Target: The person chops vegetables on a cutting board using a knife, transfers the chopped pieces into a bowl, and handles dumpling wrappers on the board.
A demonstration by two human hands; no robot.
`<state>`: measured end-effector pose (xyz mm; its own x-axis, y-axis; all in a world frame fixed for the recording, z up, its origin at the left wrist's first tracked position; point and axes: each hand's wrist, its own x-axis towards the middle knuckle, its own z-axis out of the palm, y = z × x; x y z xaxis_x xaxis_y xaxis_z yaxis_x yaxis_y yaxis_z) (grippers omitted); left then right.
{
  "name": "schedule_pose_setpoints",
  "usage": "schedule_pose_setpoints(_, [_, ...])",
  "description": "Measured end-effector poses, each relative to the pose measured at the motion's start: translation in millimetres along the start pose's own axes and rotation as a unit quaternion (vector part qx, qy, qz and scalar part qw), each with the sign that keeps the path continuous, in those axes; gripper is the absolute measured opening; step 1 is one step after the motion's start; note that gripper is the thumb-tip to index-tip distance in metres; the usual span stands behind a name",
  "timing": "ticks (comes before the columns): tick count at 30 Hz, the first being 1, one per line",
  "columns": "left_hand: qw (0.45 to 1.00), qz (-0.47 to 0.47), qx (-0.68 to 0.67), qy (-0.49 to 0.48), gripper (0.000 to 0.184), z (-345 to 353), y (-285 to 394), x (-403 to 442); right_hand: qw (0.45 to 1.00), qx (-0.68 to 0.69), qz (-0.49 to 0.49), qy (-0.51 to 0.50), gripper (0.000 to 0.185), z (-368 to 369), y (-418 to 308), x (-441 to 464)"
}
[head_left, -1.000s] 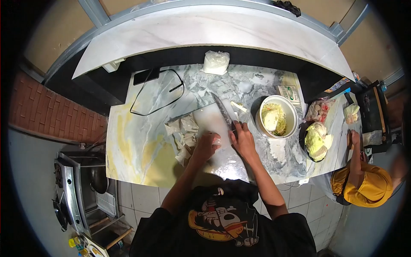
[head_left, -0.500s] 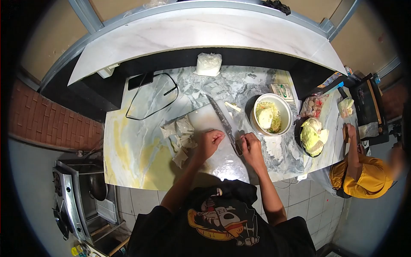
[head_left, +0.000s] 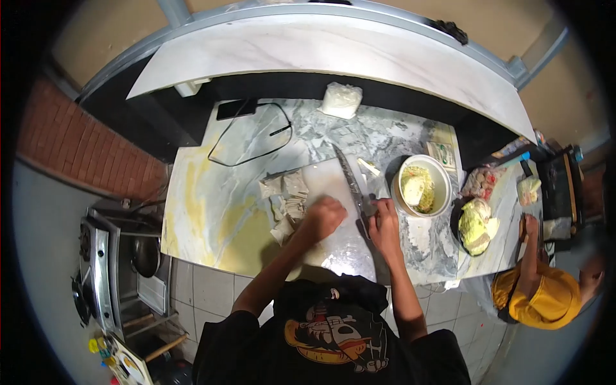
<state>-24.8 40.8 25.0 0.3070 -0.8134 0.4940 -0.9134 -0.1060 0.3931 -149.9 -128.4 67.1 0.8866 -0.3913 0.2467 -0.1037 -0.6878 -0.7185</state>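
Observation:
My left hand (head_left: 326,218) is closed over the left part of the white cutting board (head_left: 321,172); whatever its fingers hold is hidden. Close to its left lies a pile of pale, flat, folded pieces (head_left: 294,196) that look like wrappers. A knife (head_left: 348,176) rests on the board, its blade pointing away from me. Beside the knife's handle is my right hand (head_left: 385,226), fingers curled in, and I cannot make out anything in them. The white pot (head_left: 443,173) to the right contains shredded vegetables (head_left: 420,200) and a pale lump (head_left: 412,190).
A cabbage (head_left: 476,226) sits in a dark bowl right of the pot. Behind are a bag of white powder (head_left: 341,101), a phone (head_left: 236,110) and a black strap (head_left: 215,160). A person in a yellow top (head_left: 545,298) works at the right end.
The whole view has shifted, so the table appears farther right. My left hand has turned and closed more, knuckles up. My right hand stays by the knife handle.

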Motion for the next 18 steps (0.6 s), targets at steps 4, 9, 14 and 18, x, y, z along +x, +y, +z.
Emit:
schedule_pose_setpoints(4, [0.948, -0.212, -0.235, 0.019, 0.020, -1, 36, -6, 0.998, 0.047, -0.007, 0.028, 0.022, -8, -19, 8])
schedule_pose_setpoints(9, [0.904, -0.342, -0.220, 0.135, 0.031, -28, 53, -16, 0.998, 0.018, 0.006, -0.057, 0.019, 14, 27, 11])
schedule_pose_setpoints(14, [0.850, -0.415, -0.276, 0.169, 0.031, -30, 58, -57, 0.999, -0.034, -0.018, -0.026, 0.041, 23, 24, 45])
schedule_pose_setpoints(18, [0.851, -0.453, -0.208, 0.164, 0.034, -28, 74, -55, 0.987, -0.156, -0.030, 0.004, 0.039, 40, 36, 86])
